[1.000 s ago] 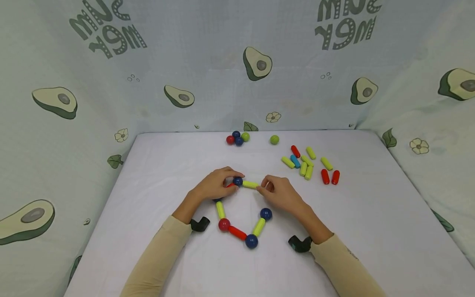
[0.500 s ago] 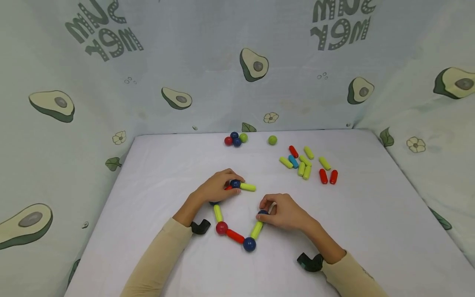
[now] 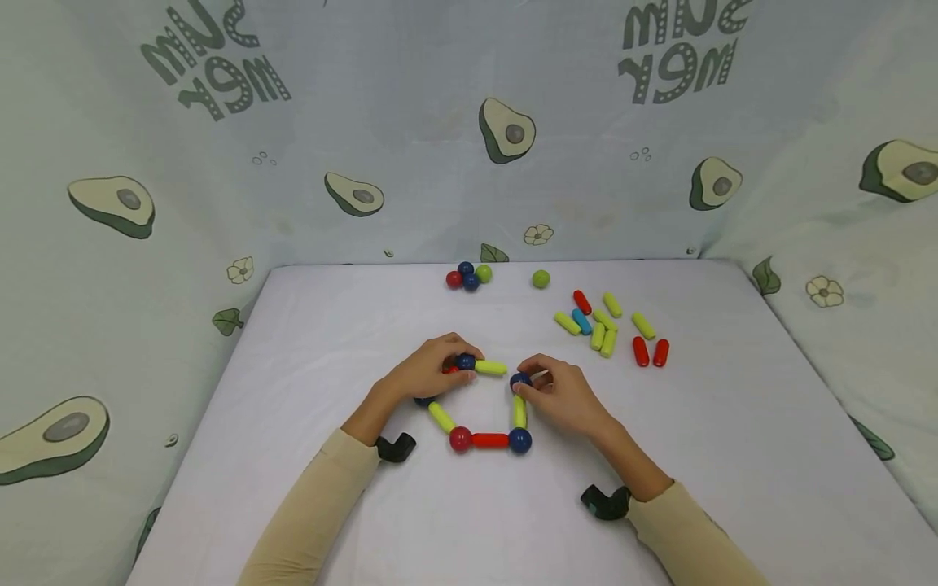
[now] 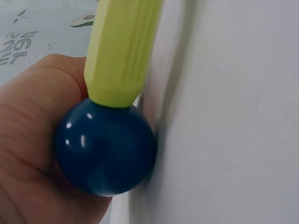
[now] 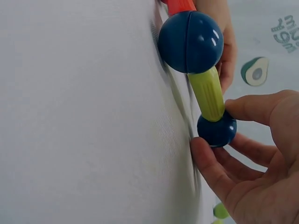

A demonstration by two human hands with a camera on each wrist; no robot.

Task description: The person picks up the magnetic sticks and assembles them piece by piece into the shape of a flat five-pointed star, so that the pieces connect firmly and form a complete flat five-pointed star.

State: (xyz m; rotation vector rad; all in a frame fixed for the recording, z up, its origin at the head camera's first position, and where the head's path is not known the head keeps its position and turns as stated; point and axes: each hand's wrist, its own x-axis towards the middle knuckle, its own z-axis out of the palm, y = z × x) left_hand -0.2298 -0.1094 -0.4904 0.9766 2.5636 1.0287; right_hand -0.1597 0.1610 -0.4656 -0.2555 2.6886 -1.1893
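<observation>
In the head view my left hand (image 3: pixel 428 366) grips a blue ball (image 3: pixel 466 363) between thumb and fingers. A yellow-green rod (image 3: pixel 491 368) juts from this ball toward the right, and a bit of red rod (image 3: pixel 450 370) shows under the hand. My right hand (image 3: pixel 563 395) pinches another blue ball (image 5: pixel 217 130), with a small gap between it and that rod's free end. From the right ball a yellow-green rod (image 3: pixel 519 413) leads to a blue ball (image 3: pixel 520 441), then a red rod (image 3: pixel 490 440), a red ball (image 3: pixel 461 439) and a yellow-green rod (image 3: pixel 442 417). My left hand partly hides a blue ball (image 3: pixel 425 401).
Several loose red, blue and yellow-green rods (image 3: pixel 608 342) lie at the right rear of the white table (image 3: pixel 352 309). Near the back edge sit a cluster of red, blue and green balls (image 3: pixel 471 282) and a separate green ball (image 3: pixel 541 279). A printed cloth (image 3: pixel 410 122) hangs behind.
My right hand left the upper yellow-green rod, took hold of the right-hand blue ball and moved it away from me. The front of the chain swung round with it. My left hand stays nearly still.
</observation>
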